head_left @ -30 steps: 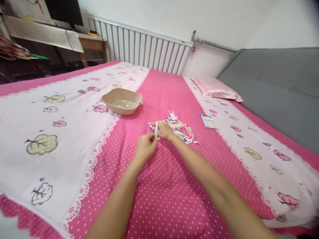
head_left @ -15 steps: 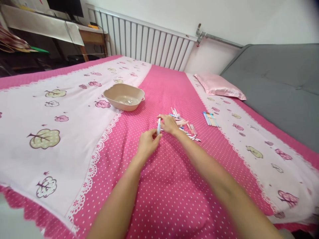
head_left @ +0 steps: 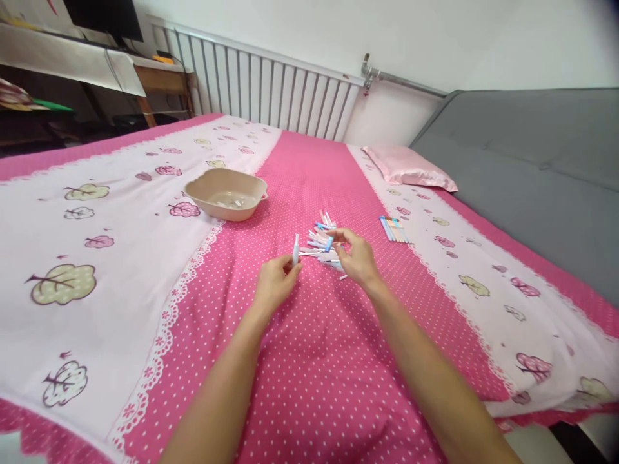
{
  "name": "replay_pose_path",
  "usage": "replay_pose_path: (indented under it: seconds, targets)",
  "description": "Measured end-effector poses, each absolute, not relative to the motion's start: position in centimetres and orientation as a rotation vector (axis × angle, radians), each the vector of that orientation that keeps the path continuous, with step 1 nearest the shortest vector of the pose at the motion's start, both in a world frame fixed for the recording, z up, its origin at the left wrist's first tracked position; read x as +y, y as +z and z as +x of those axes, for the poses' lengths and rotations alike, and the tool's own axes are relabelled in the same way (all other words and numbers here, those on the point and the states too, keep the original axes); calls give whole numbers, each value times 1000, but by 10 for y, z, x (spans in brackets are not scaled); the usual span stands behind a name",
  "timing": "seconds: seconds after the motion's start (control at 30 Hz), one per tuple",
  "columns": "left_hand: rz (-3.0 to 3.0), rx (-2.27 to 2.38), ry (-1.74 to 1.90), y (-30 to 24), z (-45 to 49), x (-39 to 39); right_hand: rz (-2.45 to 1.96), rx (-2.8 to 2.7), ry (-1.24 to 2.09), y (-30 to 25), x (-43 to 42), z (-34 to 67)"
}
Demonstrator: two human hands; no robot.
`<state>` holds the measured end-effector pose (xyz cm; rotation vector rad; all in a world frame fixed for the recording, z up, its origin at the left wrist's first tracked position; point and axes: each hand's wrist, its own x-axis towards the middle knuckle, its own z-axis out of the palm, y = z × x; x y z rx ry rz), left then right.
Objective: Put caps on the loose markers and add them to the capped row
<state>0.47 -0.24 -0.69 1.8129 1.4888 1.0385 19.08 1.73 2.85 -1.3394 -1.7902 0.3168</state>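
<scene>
pale blue, the pen (head_left: 296,251) stands upright, grasped in the grip of your left hand (head_left: 275,281); your right hand (head_left: 356,258) pinches a blue cap (head_left: 329,244) by the pile (head_left: 316,242) on the bed (head_left: 309,361).

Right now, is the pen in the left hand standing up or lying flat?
Upright: the pale pen sticks up above the left hand, narrow end on top.

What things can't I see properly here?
Small bits in the basin: too small to name, head view.
Monitor: top cut off by head view's upper edge.
Pale pen: lower end hidden by left hand, head view.
Pen pile: partly behind right hand, head view.
</scene>
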Motion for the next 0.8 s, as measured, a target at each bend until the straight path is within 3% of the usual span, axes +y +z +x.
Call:
replay_pose_path:
  seconds: [0.27, 0.8]
  targets:
    - [1910, 1543, 948, -4, 6, -6, -1047, -1524, 431, 4, 20, 187]
    - [2114, 1344, 821, -4, 16, -14, -961, -1068, 1089, 13, 7, 185]
